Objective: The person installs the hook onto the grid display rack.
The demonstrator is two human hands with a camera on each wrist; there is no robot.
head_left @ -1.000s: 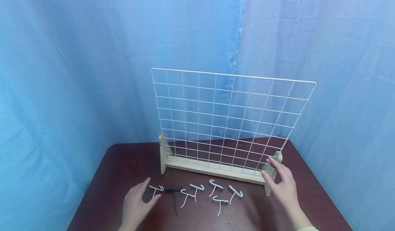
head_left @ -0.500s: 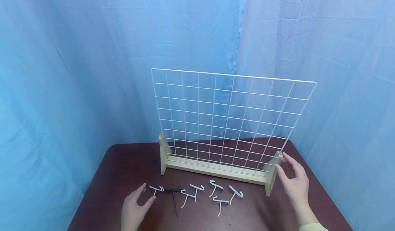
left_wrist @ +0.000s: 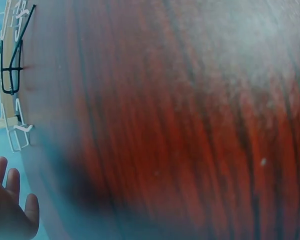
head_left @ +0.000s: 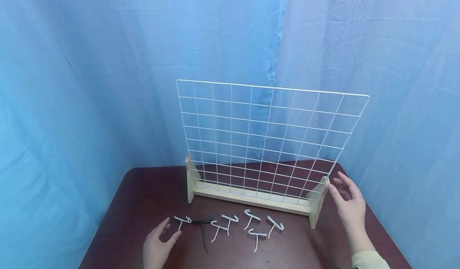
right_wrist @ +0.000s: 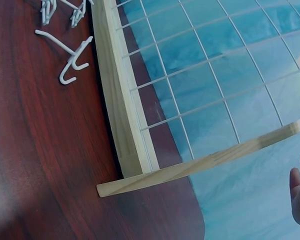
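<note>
A white wire grid panel [head_left: 266, 129] stands upright in a pale wooden stand [head_left: 251, 199]. Just outside the stand's right end piece [right_wrist: 215, 160] is my right hand [head_left: 351, 209], its thumb close to the top of that piece. In the right wrist view, a gap separates the fingers from the wood. My left hand [head_left: 157, 243] is held with fingers and thumb apart, nearest the leftmost white wire hook [head_left: 182, 220]. The left wrist view has this hand clear of the hooks. A black wire hook [head_left: 203, 222] lies beside that white one.
Several more white hooks lie in front of the stand, among them one hook [head_left: 256, 234] near the middle and another hook [head_left: 275, 224] farther right. They rest on a dark red-brown table [head_left: 151, 189]. Blue curtains [head_left: 108, 81] hang behind and at both sides.
My right hand has moved right, from in front of the stand's right end piece to its outer side. My left hand has drawn back slightly from the leftmost hook. The hooks have stayed put.
</note>
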